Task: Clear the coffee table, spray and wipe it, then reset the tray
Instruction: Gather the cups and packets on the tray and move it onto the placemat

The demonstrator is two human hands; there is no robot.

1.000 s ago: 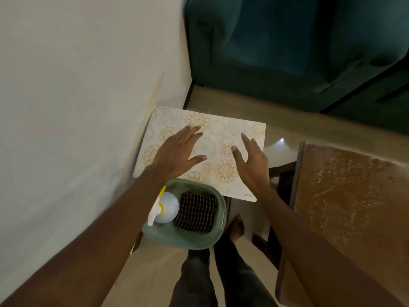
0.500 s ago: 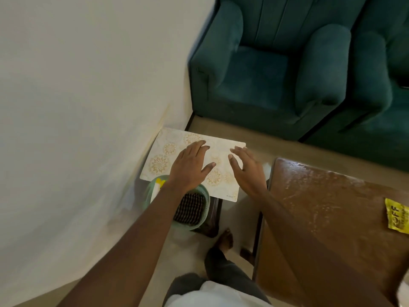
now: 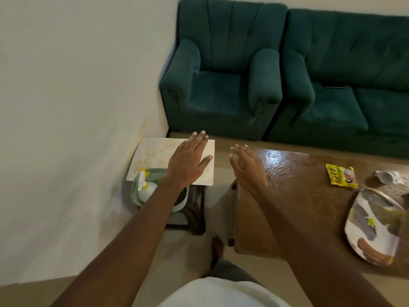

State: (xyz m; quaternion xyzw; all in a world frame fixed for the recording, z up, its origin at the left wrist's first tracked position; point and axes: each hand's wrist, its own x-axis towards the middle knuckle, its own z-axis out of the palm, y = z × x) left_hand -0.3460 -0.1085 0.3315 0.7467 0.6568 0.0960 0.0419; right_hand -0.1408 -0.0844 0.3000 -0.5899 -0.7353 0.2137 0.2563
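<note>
Both hands bare, above placemat and coffee counter

Cream wall (image 3: 66, 107) left; teal armchair (image 3: 221, 85) and sofa (image 3: 354, 74) at far side. Glossy brown coffee counter (image 3: 298, 196) carries a yellow packet (image 3: 342, 175), a crumpled white wrapper (image 3: 387, 176) and an oval printed tray (image 3: 374, 224) at right, long axis near-to-far. Cream placemat (image 3: 155, 154) with gold medallions lies by the wall, long axis wall-to-counter. Green basket (image 3: 135, 193) with spray bottle (image 3: 147, 192) at its near edge. Left hand (image 3: 188, 162) over placemat, grip flat, fingers straight. Right hand (image 3: 247, 169) over counter's left end, grip loosely spread
</note>
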